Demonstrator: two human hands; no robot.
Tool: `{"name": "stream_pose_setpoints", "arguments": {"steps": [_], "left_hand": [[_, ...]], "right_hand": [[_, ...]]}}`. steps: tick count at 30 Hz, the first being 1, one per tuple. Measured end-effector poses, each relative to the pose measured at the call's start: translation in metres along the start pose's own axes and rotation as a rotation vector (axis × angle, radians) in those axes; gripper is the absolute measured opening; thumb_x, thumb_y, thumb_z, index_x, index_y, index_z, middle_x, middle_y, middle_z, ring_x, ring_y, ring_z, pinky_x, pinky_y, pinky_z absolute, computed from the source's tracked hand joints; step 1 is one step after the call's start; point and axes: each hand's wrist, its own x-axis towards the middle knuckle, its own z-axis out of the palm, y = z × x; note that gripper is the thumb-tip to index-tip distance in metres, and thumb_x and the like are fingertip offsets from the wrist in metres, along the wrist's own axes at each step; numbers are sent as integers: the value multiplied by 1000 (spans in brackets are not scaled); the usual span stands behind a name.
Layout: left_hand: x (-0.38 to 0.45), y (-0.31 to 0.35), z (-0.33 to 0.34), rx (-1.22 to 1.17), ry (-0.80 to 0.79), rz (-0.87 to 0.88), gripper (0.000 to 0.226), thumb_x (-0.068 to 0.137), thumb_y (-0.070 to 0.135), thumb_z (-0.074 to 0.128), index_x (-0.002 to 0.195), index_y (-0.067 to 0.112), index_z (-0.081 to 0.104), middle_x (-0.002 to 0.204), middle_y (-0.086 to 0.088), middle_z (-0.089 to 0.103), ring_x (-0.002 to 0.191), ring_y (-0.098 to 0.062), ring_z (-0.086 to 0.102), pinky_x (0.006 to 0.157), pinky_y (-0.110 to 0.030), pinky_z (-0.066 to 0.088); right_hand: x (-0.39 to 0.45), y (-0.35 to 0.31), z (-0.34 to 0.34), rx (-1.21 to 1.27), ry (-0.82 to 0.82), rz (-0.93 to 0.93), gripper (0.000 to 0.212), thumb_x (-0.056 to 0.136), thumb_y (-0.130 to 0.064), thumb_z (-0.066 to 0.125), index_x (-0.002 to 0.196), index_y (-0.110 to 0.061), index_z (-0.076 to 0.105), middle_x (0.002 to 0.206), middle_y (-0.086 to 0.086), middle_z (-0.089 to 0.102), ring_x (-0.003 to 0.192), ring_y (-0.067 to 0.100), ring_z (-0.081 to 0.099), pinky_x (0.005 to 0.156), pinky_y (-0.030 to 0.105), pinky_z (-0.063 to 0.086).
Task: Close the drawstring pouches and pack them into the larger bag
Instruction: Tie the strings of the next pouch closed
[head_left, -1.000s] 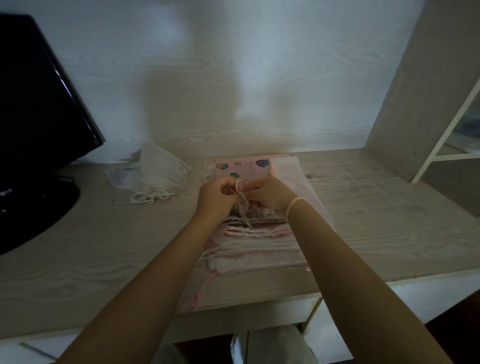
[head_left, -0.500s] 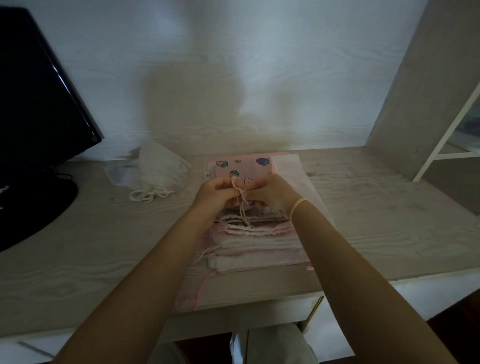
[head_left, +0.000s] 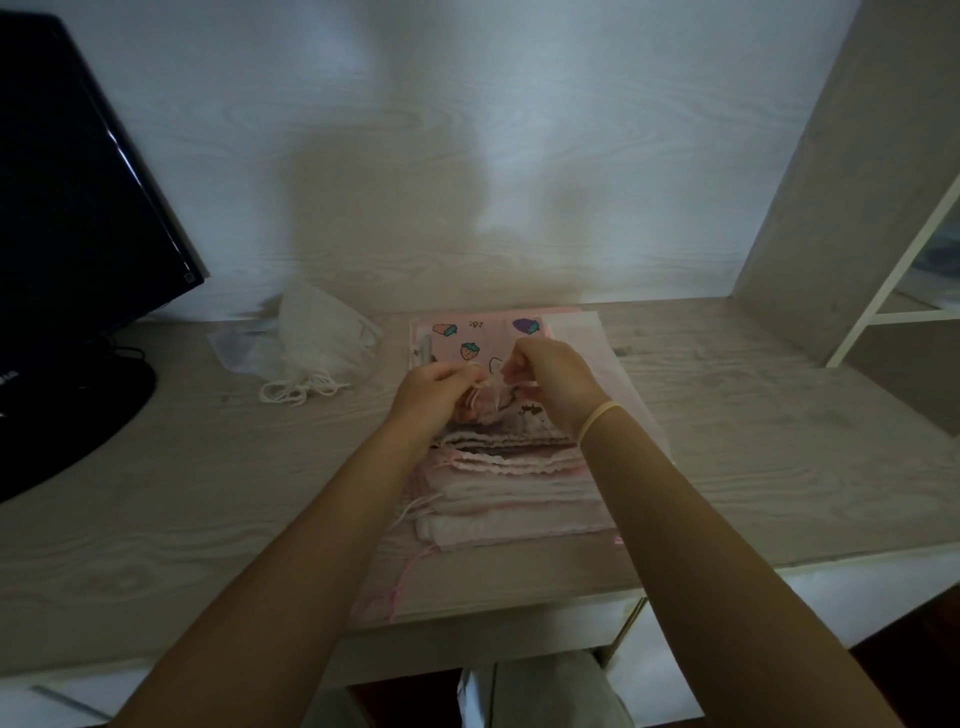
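Two hands work a cord over stacked pouches on a desk.

A pale wood desk carries a dark monitor at far left and a white mask beside it. At centre a strawberry-print bag lies flat under a stack of pink pouches. Above the stack, the left hand and right hand each have fingertips pinched together on the top pouch's drawstring.
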Motion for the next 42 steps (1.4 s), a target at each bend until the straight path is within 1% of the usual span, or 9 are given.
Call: {"name": "stream_pose_setpoints", "arguments": {"steps": [5,7,9,12,16,21,33,37,42], "left_hand": [[5,-2,1,14,91,-9,22,94,26,63,94,5,73,86,-11,72,74,-27,70,75,-40,60],[7,-6,-1,46,181,-7,22,95,27,62,85,10,72,85,-9,73,79,-26,71,77,-39,60],[7,-7,-6,82,306,-23,20,96,25,59,84,15,71,84,-4,73,79,-20,70,73,-33,57],[8,-13,-16,122,447,-47,20,97,25,56,88,14,70,88,-5,73,78,-17,68,64,-28,51],[4,-10,-13,72,327,-56,18,96,21,59,85,12,71,80,-3,72,74,-17,70,71,-33,59],[3,-1,-5,143,298,7,16,91,21,61,81,17,73,79,0,72,81,-18,69,79,-35,57],[4,-5,-9,398,292,20,22,94,26,58,88,8,70,90,-10,69,85,-25,65,73,-34,49],[1,1,-9,404,382,168,50,84,13,68,129,15,47,122,-2,53,108,-18,53,88,-34,50],[-3,5,-7,704,-63,332,55,80,17,68,133,25,56,127,2,60,110,-15,58,95,-38,51]], "right_hand": [[-5,0,-6,652,-215,58,42,93,-11,41,51,-13,37,56,9,53,74,29,65,84,42,51],[-6,-1,-8,714,-223,103,40,91,-13,41,54,-16,28,48,3,33,46,20,48,58,34,47],[-5,-1,-11,626,-196,111,40,91,-17,42,59,-20,19,45,-2,19,37,14,20,42,23,24],[-2,1,-19,297,-65,84,38,92,-21,48,61,-22,26,46,-3,20,38,14,13,42,20,12],[-7,-3,-18,-348,25,-101,19,87,-22,56,73,-12,48,59,3,47,47,16,39,45,24,33],[-18,-11,-5,-1035,-128,-225,37,86,-42,64,94,-5,68,101,10,69,94,27,64,79,34,52],[-11,-1,-15,-815,-48,-262,18,82,-27,73,99,-24,70,111,-3,64,90,16,57,89,34,53],[-10,-2,-16,-848,-61,-271,19,83,-23,71,102,-24,73,118,-2,66,88,12,57,89,29,52],[-9,-2,-12,-869,-60,-288,20,84,-23,69,103,-24,75,107,-1,69,84,11,57,80,23,47]]}}
